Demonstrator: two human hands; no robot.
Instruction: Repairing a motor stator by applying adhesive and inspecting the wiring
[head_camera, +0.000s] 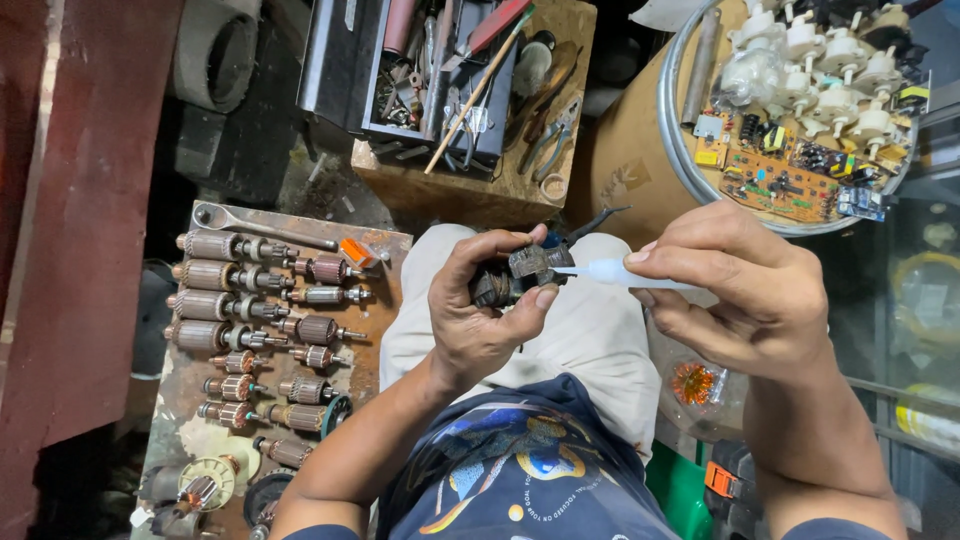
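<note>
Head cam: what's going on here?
A seated person grips a small dark motor part in the left hand over the lap. The right hand holds a thin white tube with its tip at the part. Rows of armatures lie on a rusty tray to the left.

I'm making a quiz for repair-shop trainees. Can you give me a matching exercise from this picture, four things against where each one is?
Things:
1. motor armatures
2. white glue tube
3. circuit board
4. dark motor part

Places:
A. in the round metal tray, upper right
B. in the left hand
C. in rows on the rusty board, left of the lap
D. in the right hand, nozzle toward the part

Pairs: 1-C, 2-D, 3-A, 4-B
</note>
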